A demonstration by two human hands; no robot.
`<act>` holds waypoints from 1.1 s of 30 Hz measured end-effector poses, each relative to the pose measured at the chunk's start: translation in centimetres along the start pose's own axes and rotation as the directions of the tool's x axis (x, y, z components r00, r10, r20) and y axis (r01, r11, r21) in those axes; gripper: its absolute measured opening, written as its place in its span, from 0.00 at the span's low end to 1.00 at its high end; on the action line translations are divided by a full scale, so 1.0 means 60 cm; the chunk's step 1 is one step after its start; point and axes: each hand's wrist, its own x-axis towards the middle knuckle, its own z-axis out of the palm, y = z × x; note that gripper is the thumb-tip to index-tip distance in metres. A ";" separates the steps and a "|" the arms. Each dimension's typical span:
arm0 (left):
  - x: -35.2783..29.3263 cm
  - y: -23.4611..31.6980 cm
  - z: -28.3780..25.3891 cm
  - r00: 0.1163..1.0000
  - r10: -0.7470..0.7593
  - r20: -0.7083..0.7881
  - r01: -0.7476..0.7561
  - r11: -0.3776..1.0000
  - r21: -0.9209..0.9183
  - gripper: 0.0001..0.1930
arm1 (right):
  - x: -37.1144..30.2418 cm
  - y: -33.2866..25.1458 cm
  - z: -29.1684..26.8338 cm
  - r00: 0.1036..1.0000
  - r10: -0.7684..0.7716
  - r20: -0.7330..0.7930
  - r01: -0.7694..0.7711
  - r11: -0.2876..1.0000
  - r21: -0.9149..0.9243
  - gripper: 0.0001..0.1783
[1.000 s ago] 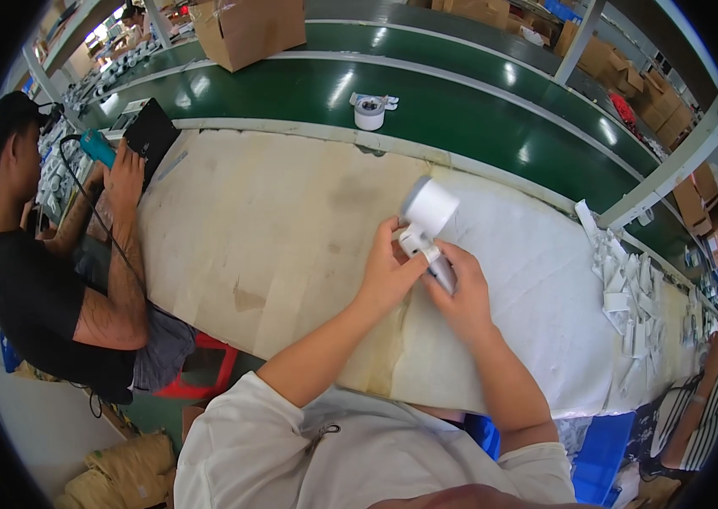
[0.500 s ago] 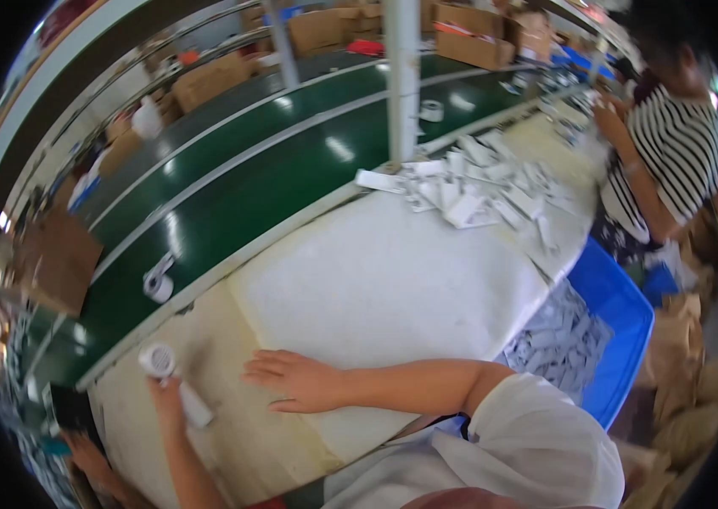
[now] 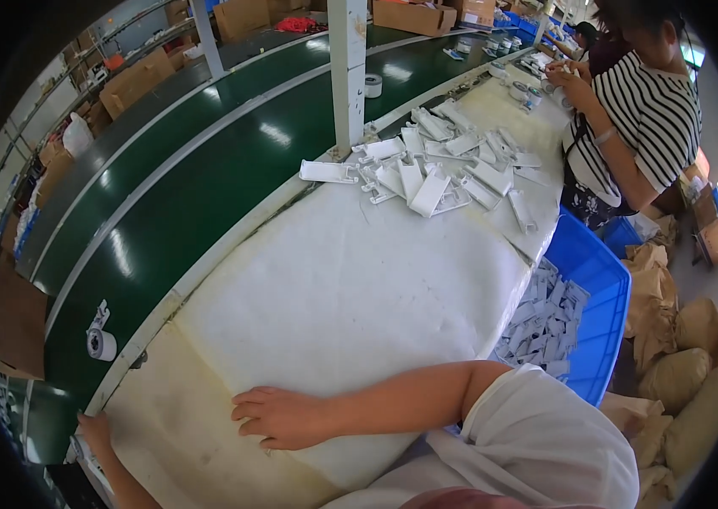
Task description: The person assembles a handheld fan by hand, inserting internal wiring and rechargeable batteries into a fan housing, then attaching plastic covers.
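My right hand (image 3: 284, 417) rests on the pale table top (image 3: 206, 424), fingers apart and slightly bent, holding nothing. At the lower left, my left hand (image 3: 98, 433) is curled at the table's edge. Part of a whitish thing (image 3: 81, 450) shows against it, mostly hidden, so I cannot make out what it is. Beyond that hand, a small white device with a round head (image 3: 102, 343) lies on the green conveyor belt (image 3: 155, 246). A pile of white plastic shell pieces (image 3: 427, 174) covers the far end of the white sheet (image 3: 333, 280).
A blue bin (image 3: 601, 293) full of grey-white parts stands at the table's right side. Behind it, a person in a striped top (image 3: 656, 119) handles small parts. A white post (image 3: 348, 76) rises beside the belt. Brown sacks (image 3: 698, 399) lie at right; a carton (image 3: 11, 318) stands at left.
My left hand has moved left to the table's edge; the white round-headed device it held no longer shows plainly. My view has turned right. The right hand stays on the table.
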 end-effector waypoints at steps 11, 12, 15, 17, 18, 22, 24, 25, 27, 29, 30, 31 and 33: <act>0.221 0.171 0.128 0.845 0.511 -0.156 -0.513 0.694 -0.505 0.29 | 0.012 0.002 -0.009 0.999 0.027 0.036 -0.029 0.997 0.071 0.18; 0.178 0.201 0.100 0.871 0.474 -0.129 -0.477 0.753 -0.454 0.31 | 0.009 0.006 -0.011 0.999 0.021 0.047 -0.024 0.997 0.078 0.18; 0.190 0.181 0.105 0.859 0.502 -0.096 -0.483 0.737 -0.473 0.36 | 0.012 0.003 -0.013 0.997 0.062 0.046 -0.066 0.993 0.093 0.17; 0.233 0.137 0.137 0.860 0.476 -0.186 -0.498 0.697 -0.517 0.36 | 0.017 0.003 0.002 0.999 0.035 0.000 -0.035 0.993 0.113 0.16; 0.252 0.121 0.155 0.854 0.445 -0.270 -0.515 0.645 -0.564 0.36 | 0.019 0.007 0.008 0.999 0.017 -0.042 -0.011 0.992 0.124 0.16; 0.185 0.156 0.132 0.912 0.209 -0.354 -0.397 0.225 -0.890 0.35 | 0.015 0.011 0.000 0.999 0.048 -0.002 -0.048 0.988 0.144 0.25; 0.075 0.186 0.067 0.954 0.212 -0.212 -0.227 0.048 -0.973 0.34 | 0.014 -0.001 -0.023 0.978 0.157 -0.140 -0.111 0.950 0.292 0.36; 0.034 0.180 0.046 0.970 0.185 -0.155 -0.142 -0.082 -0.986 0.33 | 0.020 -0.006 -0.031 0.975 0.162 -0.153 -0.123 0.964 0.236 0.43; -0.074 0.186 0.006 0.968 0.199 -0.154 -0.136 -0.102 -0.985 0.31 | 0.022 -0.013 -0.052 0.959 0.095 -0.268 -0.039 0.978 0.206 0.44; -0.202 0.184 -0.006 0.936 0.186 -0.300 -0.319 0.080 -0.944 0.28 | 0.027 -0.018 -0.054 0.933 0.024 -0.359 0.049 0.980 0.192 0.45; -0.269 0.197 -0.015 0.922 0.195 -0.335 -0.364 0.141 -0.921 0.27 | 0.024 -0.024 -0.056 0.931 -0.012 -0.365 0.105 0.966 0.238 0.45; -0.326 0.208 -0.025 0.906 0.209 -0.369 -0.409 0.202 -0.890 0.26 | 0.022 -0.031 -0.057 0.926 -0.045 -0.376 0.161 0.946 0.283 0.46; -0.396 0.228 -0.018 0.892 0.346 -0.290 -0.346 0.111 -0.931 0.24 | 0.016 -0.038 -0.064 0.918 -0.040 -0.395 0.152 0.954 0.258 0.46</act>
